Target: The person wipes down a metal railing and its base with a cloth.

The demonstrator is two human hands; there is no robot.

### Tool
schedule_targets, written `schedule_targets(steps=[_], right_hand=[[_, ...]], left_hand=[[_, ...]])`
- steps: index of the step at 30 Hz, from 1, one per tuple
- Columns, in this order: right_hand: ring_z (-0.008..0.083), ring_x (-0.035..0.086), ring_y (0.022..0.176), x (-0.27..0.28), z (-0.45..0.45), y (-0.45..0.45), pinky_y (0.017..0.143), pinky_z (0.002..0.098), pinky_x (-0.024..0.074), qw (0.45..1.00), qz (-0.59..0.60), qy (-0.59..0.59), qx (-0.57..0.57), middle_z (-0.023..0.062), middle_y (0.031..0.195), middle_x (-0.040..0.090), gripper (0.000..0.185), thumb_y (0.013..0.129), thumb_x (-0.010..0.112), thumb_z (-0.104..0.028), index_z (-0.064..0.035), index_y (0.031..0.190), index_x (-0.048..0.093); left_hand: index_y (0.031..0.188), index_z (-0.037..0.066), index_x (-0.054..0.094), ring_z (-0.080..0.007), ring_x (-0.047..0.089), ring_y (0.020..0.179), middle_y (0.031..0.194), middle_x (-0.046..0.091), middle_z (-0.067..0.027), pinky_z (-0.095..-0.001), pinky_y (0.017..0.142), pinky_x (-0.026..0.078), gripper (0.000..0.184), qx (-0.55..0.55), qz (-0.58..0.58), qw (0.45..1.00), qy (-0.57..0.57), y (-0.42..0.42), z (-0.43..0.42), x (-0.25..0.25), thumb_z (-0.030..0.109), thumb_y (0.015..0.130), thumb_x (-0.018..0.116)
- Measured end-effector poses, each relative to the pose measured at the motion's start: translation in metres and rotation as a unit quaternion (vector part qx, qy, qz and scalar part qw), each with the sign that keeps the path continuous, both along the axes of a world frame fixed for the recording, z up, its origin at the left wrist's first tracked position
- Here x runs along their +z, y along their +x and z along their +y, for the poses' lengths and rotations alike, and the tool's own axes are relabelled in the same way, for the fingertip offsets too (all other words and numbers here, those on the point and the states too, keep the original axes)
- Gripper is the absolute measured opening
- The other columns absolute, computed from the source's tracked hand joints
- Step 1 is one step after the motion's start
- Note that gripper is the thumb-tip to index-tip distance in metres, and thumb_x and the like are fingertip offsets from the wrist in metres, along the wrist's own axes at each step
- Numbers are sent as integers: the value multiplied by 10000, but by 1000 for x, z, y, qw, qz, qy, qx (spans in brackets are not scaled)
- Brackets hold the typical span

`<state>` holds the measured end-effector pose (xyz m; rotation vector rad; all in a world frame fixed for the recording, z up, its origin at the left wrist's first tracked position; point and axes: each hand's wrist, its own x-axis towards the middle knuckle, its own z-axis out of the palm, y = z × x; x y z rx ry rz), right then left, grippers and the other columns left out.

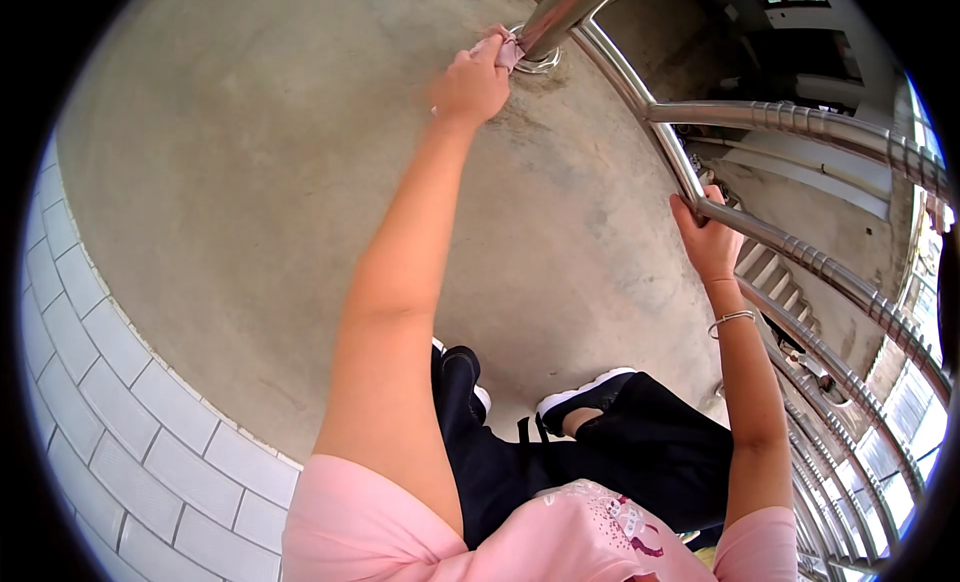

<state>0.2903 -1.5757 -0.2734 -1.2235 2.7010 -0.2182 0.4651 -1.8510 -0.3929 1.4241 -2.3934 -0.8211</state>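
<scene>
At the top of the head view, my left hand (474,86) is closed on a pale pink cloth (511,52). The cloth presses against the foot of a thick shiny metal post (563,16), beside its round base cover (541,64). My right hand (711,246) is wrapped around a bar of the metal railing (668,154), at a corner where tubes meet. Part of its fingers is hidden behind the bar.
Below me is a bare concrete floor (250,182) with dark stains near the post. A white tiled wall (140,372) curves along the left. Beyond the railing on the right, a staircase (778,278) lies lower down. My shoes (585,394) rest on the floor.
</scene>
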Motion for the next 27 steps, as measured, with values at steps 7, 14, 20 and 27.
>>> schedule_targets(steps=[7,14,20,27], right_hand=[[197,516,503,0,-1,1,520,341,402,1000,-7,7,-21,18,537,513,344,774,690,-438,-122,815,560],[204,525,503,0,-1,1,517,348,407,1000,12,13,-8,20,528,508,348,774,685,-448,-123,813,563],[228,535,510,0,0,1,518,356,407,1000,5,12,-10,25,524,512,358,779,674,-457,-121,805,556],[246,542,517,-2,1,0,518,374,405,1000,14,-15,5,37,527,515,370,782,667,-458,-110,805,542]], left_hand=[[1140,130,531,-310,641,881,930,629,-132,-466,692,520,315,-12,-87,995,-53,-24,17,-3,308,881,545],[1038,50,511,-296,663,776,825,648,-124,-475,618,518,270,-20,-67,994,-79,-31,49,-9,267,880,548],[1051,75,524,-287,657,842,922,645,-137,-451,614,527,245,-83,-93,991,-41,-44,72,0,235,868,555],[1156,91,516,-292,656,809,911,645,-97,-399,598,531,301,-31,58,982,-180,-74,60,13,161,864,528]])
